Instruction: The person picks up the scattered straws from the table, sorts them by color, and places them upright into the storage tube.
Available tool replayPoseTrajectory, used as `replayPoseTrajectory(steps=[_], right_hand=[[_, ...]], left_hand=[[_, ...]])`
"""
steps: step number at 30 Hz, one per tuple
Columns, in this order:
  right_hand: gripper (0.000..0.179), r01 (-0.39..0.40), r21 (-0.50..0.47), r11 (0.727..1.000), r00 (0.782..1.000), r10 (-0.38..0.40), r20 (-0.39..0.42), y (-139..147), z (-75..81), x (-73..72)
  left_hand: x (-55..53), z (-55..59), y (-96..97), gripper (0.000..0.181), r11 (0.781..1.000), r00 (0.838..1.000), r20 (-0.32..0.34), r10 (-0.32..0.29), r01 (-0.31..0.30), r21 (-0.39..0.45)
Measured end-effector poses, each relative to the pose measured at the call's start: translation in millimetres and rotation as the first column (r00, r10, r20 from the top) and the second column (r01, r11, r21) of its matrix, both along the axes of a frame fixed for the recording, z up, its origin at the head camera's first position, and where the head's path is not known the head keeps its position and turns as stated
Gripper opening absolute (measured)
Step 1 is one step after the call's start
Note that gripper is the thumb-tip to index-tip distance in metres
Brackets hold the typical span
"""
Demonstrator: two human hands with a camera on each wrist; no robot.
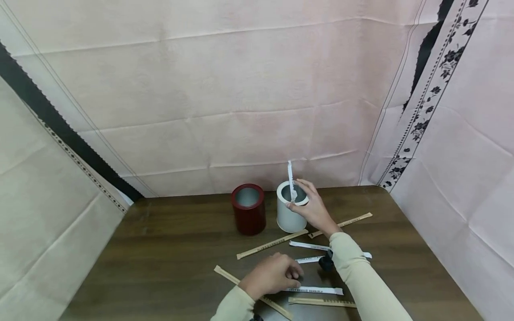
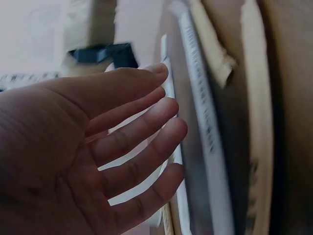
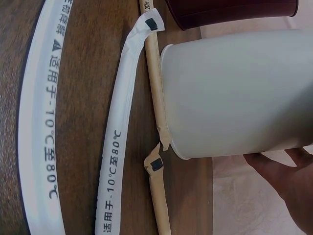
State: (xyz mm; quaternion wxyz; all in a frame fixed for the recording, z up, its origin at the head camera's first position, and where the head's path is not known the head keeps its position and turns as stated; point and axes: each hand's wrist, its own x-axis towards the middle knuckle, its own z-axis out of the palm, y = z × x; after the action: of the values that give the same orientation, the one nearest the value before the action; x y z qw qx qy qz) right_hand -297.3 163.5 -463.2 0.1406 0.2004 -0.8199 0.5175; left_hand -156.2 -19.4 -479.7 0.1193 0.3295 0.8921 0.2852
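Note:
My right hand (image 1: 315,209) is at the rim of a white cylindrical container (image 1: 288,219), thumb and fingers spread apart. A white paper-wrapped straw (image 1: 291,173) stands in that container and sticks up past the rim, between thumb and fingers. In the right wrist view the hand (image 3: 293,188) shows only in part, beside the container's wall (image 3: 234,98). My left hand (image 1: 273,274) hovers low over the table with fingers loosely bent and holds nothing. Near it lie a white wrapped straw (image 1: 315,290) and a brown wrapped straw (image 1: 277,307).
A dark red container (image 1: 250,218) stands left of the white one. Several more white and brown wrapped straws lie about, such as a brown one (image 1: 273,244) before the containers. Pale cloth (image 1: 241,89) hangs behind the wooden table (image 1: 168,254).

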Motion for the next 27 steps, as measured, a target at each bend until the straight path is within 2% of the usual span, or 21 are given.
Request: replayPoseTrajectory(steps=[4, 9, 12, 18, 20, 21, 23, 27], right_hand=[[0.077, 0.011, 0.014, 1.0, 1.0, -0.011, -0.001, 1, -0.6, 1.2], [0.077, 0.009, 0.008, 1.0, 1.0, -0.009, 0.002, 0, 0.9, 1.2], [0.077, 0.009, -0.002, 1.0, 1.0, -0.009, -0.007, -1, 2.2, 0.2], [0.078, 0.006, 0.001, 1.0, 1.0, -0.006, 0.004, -1, 1.6, 0.4], [0.078, 0.007, 0.004, 1.0, 1.0, -0.007, 0.011, -1, 0.0, 1.7], [0.078, 0.008, 0.006, 1.0, 1.0, -0.008, 0.016, -1, -0.9, 2.4], [0.079, 0.01, 0.013, 1.0, 1.0, -0.01, 0.022, -1, -2.4, 3.5], [0.079, 0.006, 0.015, 1.0, 1.0, -0.006, 0.016, -1, -2.2, 4.4]], left_hand=[[7.1, -3.5, 17.5, 0.013, 0.989, 0.994, -0.101, -0.034, 0.019, -0.147], [10.5, -5.3, 24.7, 0.014, 0.975, 0.972, -0.223, -0.073, 0.023, -0.219], [8.2, -6.2, 24.0, 0.017, 0.968, 0.946, -0.299, -0.127, 0.053, -0.245], [5.0, -11.9, 14.7, 0.014, 0.947, 0.868, -0.433, -0.243, 0.116, -0.299], [4.9, -13.0, 9.9, 0.015, 0.943, 0.852, -0.454, -0.26, 0.123, -0.308], [4.7, -12.6, 7.2, 0.015, 0.942, 0.851, -0.453, -0.265, 0.128, -0.31], [4.4, -9.6, 1.1, 0.014, 0.947, 0.859, -0.439, -0.265, 0.146, -0.286], [1.6, 9.1, -13.0, 0.014, 0.977, 0.904, -0.373, -0.21, 0.177, -0.122]])
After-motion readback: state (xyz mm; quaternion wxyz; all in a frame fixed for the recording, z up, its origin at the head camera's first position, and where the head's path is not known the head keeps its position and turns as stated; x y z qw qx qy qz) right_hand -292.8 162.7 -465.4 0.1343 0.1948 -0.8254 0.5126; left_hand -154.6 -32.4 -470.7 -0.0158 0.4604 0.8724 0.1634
